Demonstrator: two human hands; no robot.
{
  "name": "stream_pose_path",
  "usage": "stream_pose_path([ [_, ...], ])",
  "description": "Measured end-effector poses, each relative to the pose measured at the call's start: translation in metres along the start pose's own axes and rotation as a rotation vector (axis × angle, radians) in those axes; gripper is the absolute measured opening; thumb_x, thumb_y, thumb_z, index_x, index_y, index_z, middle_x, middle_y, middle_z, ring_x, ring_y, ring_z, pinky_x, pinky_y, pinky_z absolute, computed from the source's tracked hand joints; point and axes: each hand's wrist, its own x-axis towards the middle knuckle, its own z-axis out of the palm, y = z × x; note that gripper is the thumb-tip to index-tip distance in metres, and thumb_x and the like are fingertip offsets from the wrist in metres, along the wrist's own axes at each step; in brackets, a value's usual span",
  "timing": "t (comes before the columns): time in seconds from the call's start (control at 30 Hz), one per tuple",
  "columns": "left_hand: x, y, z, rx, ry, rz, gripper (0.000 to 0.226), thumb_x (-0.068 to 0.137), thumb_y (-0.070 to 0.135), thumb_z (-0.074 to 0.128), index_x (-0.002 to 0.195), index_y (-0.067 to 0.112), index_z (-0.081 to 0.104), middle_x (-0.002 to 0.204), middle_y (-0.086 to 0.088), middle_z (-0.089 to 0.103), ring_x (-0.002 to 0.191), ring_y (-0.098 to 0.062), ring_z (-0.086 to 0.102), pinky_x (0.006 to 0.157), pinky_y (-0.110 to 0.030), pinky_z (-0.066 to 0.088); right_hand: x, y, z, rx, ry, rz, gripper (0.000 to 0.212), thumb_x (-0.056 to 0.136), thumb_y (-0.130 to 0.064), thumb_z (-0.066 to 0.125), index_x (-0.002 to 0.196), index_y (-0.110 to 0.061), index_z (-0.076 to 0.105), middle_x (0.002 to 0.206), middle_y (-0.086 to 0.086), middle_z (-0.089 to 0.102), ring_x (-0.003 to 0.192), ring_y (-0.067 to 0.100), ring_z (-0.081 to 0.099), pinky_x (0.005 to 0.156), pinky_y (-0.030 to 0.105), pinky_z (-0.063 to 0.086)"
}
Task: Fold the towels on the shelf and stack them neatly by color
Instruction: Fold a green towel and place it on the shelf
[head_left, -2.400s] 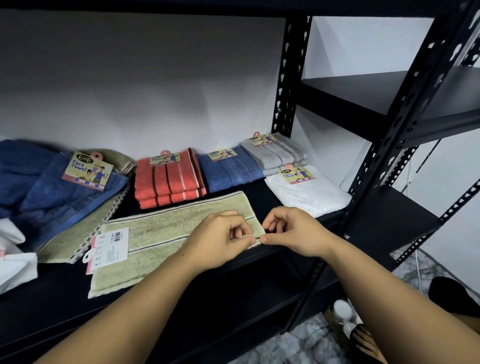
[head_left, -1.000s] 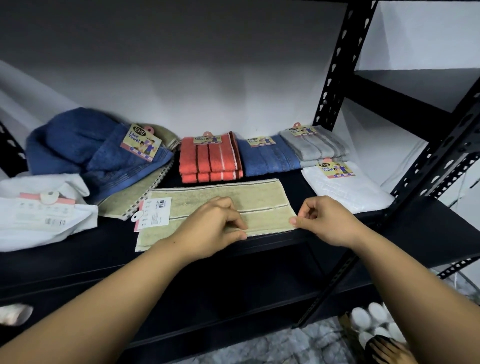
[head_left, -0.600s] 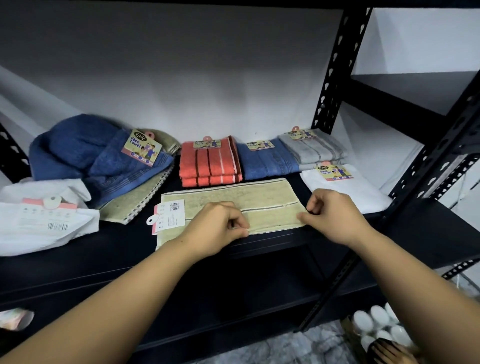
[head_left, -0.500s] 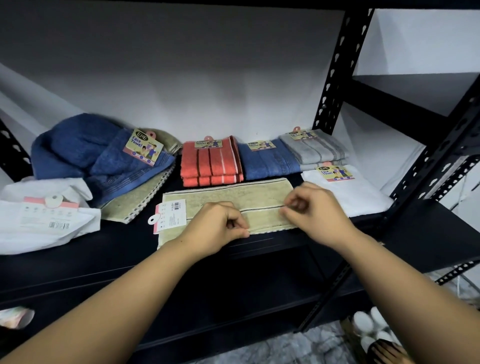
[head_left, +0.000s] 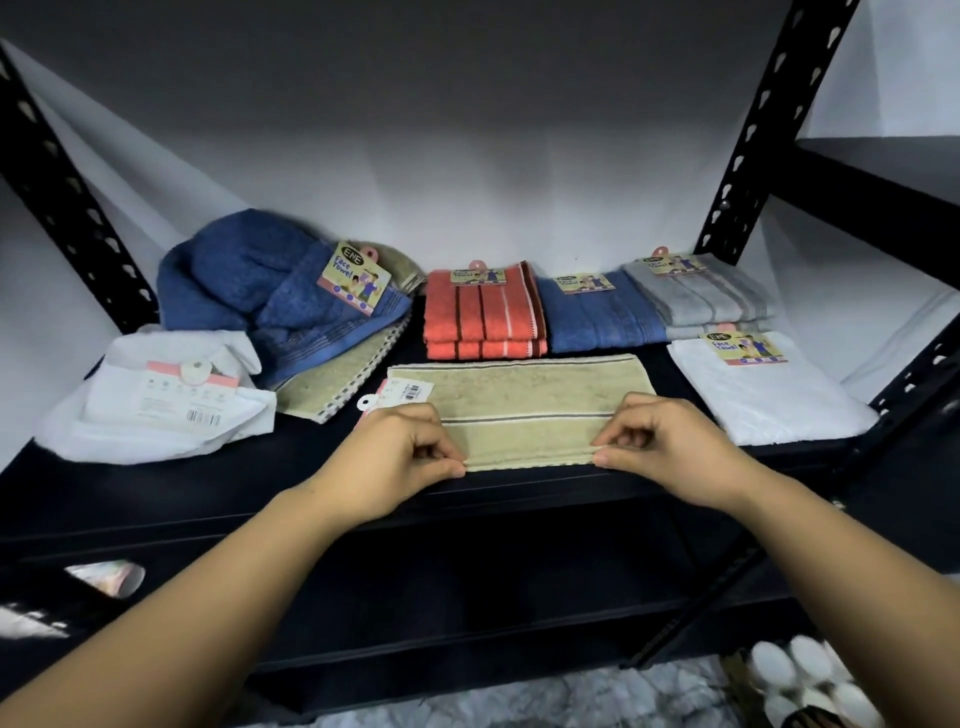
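An olive-green towel (head_left: 519, 405) with a dark stripe lies flat at the front of the black shelf (head_left: 208, 499). My left hand (head_left: 400, 452) pinches its near edge left of centre. My right hand (head_left: 665, 447) pinches the same edge toward the right corner. Behind it stand folded towels in a row: orange striped (head_left: 483, 317), blue (head_left: 597, 322), grey (head_left: 706, 296). A folded white towel (head_left: 769, 400) lies at the right. At the left lie a loose blue towel (head_left: 260, 291), another olive towel (head_left: 337, 389) under it, and a crumpled white towel (head_left: 156, 410).
Black perforated uprights (head_left: 753, 130) frame the shelf on both sides, with a white wall behind. A second shelf board (head_left: 883, 171) juts in at upper right. Below, a lower shelf and marbled floor show, with white round objects (head_left: 810, 680) at bottom right.
My right hand slid left along the olive towel's near edge from its right corner, and my left hand shifted left. The view swung to centre on the shelf.
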Motion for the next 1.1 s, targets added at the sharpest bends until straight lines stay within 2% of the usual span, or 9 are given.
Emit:
stream_pose_path([
  [0.1, -0.01, -0.006, -0.005, 0.057, 0.041, 0.038, 0.008, 0.08, 0.03, 0.087, 0.084, 0.029, 0.08, 0.086, 0.017, 0.067, 0.088, -0.008, 0.063, 0.081, -0.017, 0.048, -0.006, 0.01, -0.007, 0.002, 0.015, 0.019, 0.012, 0.077, -0.023, 0.09, 0.082, -0.028, 0.08, 0.084, -0.006, 0.066, 0.076, 0.017, 0.062, 0.072, 0.034, 0.053],
  [0.17, -0.015, -0.008, -0.009, 0.021, 0.037, 0.017, 0.009, 0.082, 0.028, 0.086, 0.088, 0.027, 0.081, 0.09, 0.016, 0.066, 0.089, -0.007, 0.066, 0.082, -0.018, 0.052, -0.009, 0.011, -0.006, -0.004, 0.023, 0.009, 0.012, 0.078, -0.022, 0.089, 0.084, -0.029, 0.081, 0.085, -0.005, 0.065, 0.08, 0.019, 0.063, 0.077, 0.039, 0.055],
  [0.3, -0.019, -0.014, -0.019, 0.017, 0.014, -0.019, 0.013, 0.082, 0.027, 0.086, 0.093, 0.026, 0.08, 0.095, 0.015, 0.067, 0.087, -0.007, 0.07, 0.08, -0.016, 0.054, -0.015, 0.012, -0.011, -0.03, 0.04, 0.011, 0.011, 0.077, -0.025, 0.088, 0.084, -0.029, 0.081, 0.087, -0.011, 0.063, 0.084, 0.016, 0.063, 0.08, 0.037, 0.056],
  [0.43, -0.023, -0.016, -0.022, 0.02, 0.084, -0.03, 0.014, 0.076, 0.036, 0.087, 0.086, 0.03, 0.081, 0.088, 0.013, 0.067, 0.081, -0.007, 0.068, 0.073, -0.012, 0.047, -0.021, 0.017, -0.025, -0.009, 0.042, 0.066, 0.012, 0.077, -0.021, 0.089, 0.079, -0.028, 0.079, 0.085, -0.01, 0.064, 0.079, 0.016, 0.066, 0.08, 0.039, 0.056],
  [0.53, -0.026, -0.018, -0.024, -0.027, 0.12, -0.05, 0.015, 0.073, 0.038, 0.088, 0.084, 0.031, 0.081, 0.085, 0.01, 0.069, 0.075, -0.011, 0.066, 0.067, -0.02, 0.049, -0.022, 0.017, -0.027, -0.024, 0.045, 0.066, 0.013, 0.076, -0.022, 0.09, 0.078, -0.029, 0.079, 0.084, -0.009, 0.063, 0.078, 0.016, 0.065, 0.078, 0.035, 0.056],
  [0.63, -0.03, -0.022, -0.03, -0.034, 0.084, -0.063, 0.014, 0.076, 0.029, 0.089, 0.088, 0.031, 0.082, 0.089, 0.008, 0.071, 0.079, -0.014, 0.069, 0.074, -0.029, 0.054, -0.024, 0.017, -0.029, -0.04, 0.067, 0.09, 0.013, 0.076, -0.022, 0.091, 0.077, -0.029, 0.079, 0.084, -0.007, 0.062, 0.076, 0.016, 0.063, 0.074, 0.03, 0.054],
  [0.8, -0.034, -0.021, -0.032, -0.055, 0.135, -0.096, 0.011, 0.072, 0.03, 0.09, 0.08, 0.032, 0.083, 0.083, 0.007, 0.071, 0.076, -0.014, 0.07, 0.074, -0.032, 0.054, -0.028, 0.02, -0.034, -0.062, 0.058, 0.121, 0.015, 0.078, -0.02, 0.089, 0.079, -0.031, 0.079, 0.088, -0.014, 0.064, 0.079, 0.014, 0.064, 0.072, 0.018, 0.049],
  [0.93, -0.035, -0.016, -0.031, -0.031, 0.163, -0.073, 0.011, 0.07, 0.033, 0.088, 0.079, 0.03, 0.083, 0.08, 0.013, 0.07, 0.072, -0.009, 0.068, 0.071, -0.029, 0.052, -0.027, 0.019, -0.035, -0.076, 0.05, 0.135, 0.017, 0.078, -0.018, 0.089, 0.079, -0.032, 0.079, 0.09, -0.015, 0.065, 0.081, 0.013, 0.066, 0.074, 0.023, 0.053],
  [1.1, -0.037, -0.014, -0.034, -0.045, 0.16, -0.085, 0.021, 0.068, 0.033, 0.093, 0.086, 0.027, 0.084, 0.08, 0.009, 0.071, 0.073, -0.012, 0.069, 0.071, -0.028, 0.056, -0.026, 0.012, -0.035, -0.041, 0.095, 0.176, 0.017, 0.069, -0.037, 0.092, 0.079, -0.031, 0.08, 0.085, -0.009, 0.067, 0.079, 0.013, 0.064, 0.074, 0.026, 0.052],
])
